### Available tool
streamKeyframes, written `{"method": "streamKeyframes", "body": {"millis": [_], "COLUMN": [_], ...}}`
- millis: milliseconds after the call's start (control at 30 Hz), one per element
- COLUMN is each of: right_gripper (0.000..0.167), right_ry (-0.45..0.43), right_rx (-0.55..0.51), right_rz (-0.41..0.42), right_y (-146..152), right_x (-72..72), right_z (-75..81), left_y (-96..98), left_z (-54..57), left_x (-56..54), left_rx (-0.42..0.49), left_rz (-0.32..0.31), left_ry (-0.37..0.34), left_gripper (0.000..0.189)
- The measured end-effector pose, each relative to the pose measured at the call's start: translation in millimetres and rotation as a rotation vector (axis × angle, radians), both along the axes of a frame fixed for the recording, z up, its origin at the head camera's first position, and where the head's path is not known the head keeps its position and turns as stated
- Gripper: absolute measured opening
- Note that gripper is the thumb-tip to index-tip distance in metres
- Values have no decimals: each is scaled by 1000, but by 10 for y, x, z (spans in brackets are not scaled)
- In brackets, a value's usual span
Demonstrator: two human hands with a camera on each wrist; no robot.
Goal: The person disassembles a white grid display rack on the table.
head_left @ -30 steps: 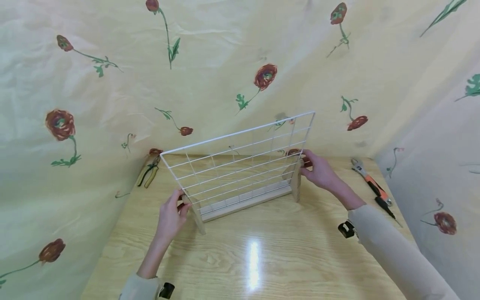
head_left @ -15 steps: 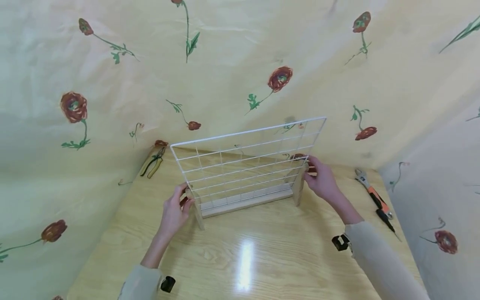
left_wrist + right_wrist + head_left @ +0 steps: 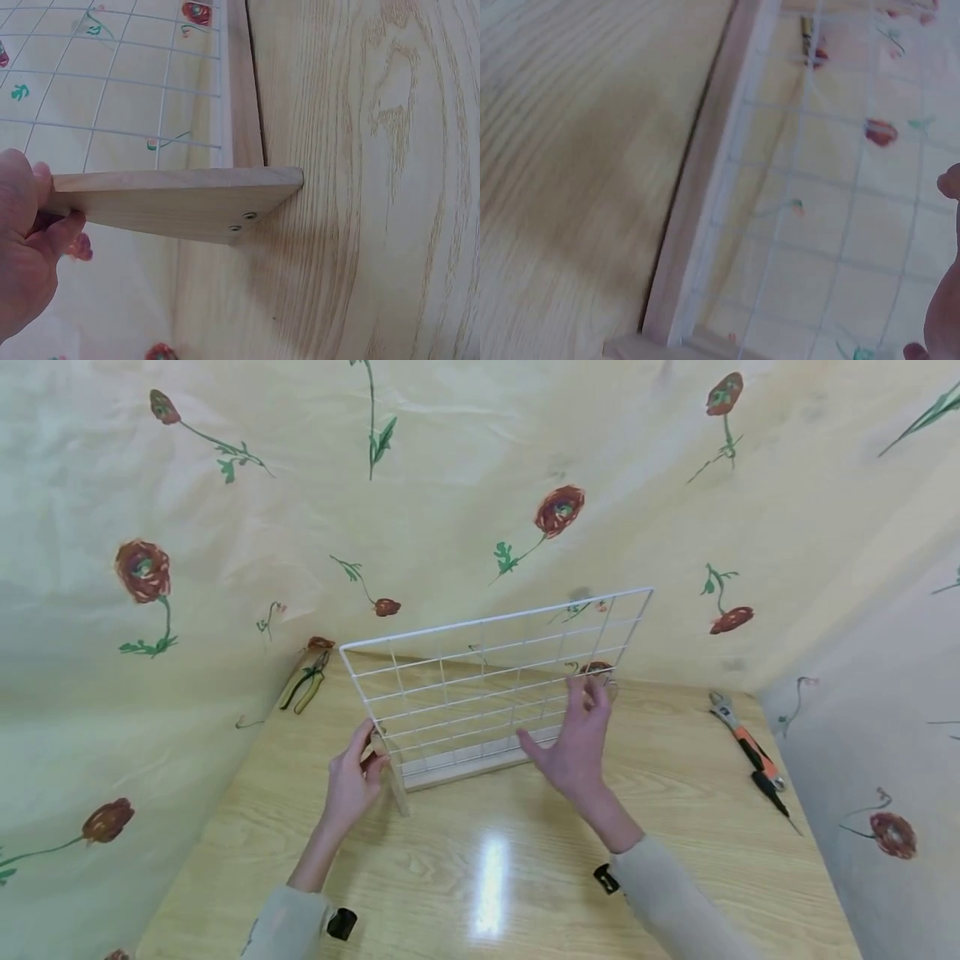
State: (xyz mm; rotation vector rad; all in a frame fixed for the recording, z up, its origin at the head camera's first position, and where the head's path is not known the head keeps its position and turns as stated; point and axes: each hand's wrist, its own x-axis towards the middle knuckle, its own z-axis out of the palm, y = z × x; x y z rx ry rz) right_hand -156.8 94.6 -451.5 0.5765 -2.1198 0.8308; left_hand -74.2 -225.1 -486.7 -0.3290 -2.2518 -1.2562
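A white wire grid [image 3: 495, 619] leans back in a wooden stand near the wall. Its base slat [image 3: 467, 770] lies along the table. My left hand [image 3: 351, 783] pinches the upper end of the left wooden side panel [image 3: 172, 196] between thumb and fingers; two screw heads show low on that panel. In front of the grid's right part is my right hand [image 3: 576, 758], thumb spread away and fingers loosely bent near the wires, holding nothing. Most of the right side panel is hidden behind this hand.
Yellow-handled pliers [image 3: 306, 683] lie at the table's back left corner. On the right are an adjustable wrench [image 3: 742, 739] with an orange handle and a black screwdriver [image 3: 770, 795]. Flower-patterned cloth [image 3: 465, 510] rises behind the wooden table [image 3: 420, 877].
My right hand has let go of the right side panel and moved left, in front of the grid. The left hand keeps its pinch on the left panel. The head view has shifted slightly.
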Motion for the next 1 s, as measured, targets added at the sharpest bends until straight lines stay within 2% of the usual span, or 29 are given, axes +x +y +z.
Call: {"method": "streamKeyframes", "body": {"millis": [200,367,533,667,800,1000], "right_gripper": [136,149,151,150,147,142], "right_ry": [24,5,-43,-49,16,96], "right_rx": [141,157,123,113,90,63], "right_rz": [-92,-152,-187,-176,-162,-161], "right_y": [-359,-540,-649,-683,-708,-712], "right_x": [-43,-113,-139,-129,-147,-203], "right_z": [-42,-53,-53,-71,-96,-100], "left_y": [-6,-6,5,11,5,15], "left_z": [-6,-20,-24,-58,-61,-25], "left_x": [-26,-6,-5,17,31,-13], "left_rx": [8,5,-11,5,24,29], "left_rz": [4,25,31,22,22,29], "left_ry": [-18,-20,-25,-30,-34,-38], "left_gripper": [60,62,64,64,63,61]}}
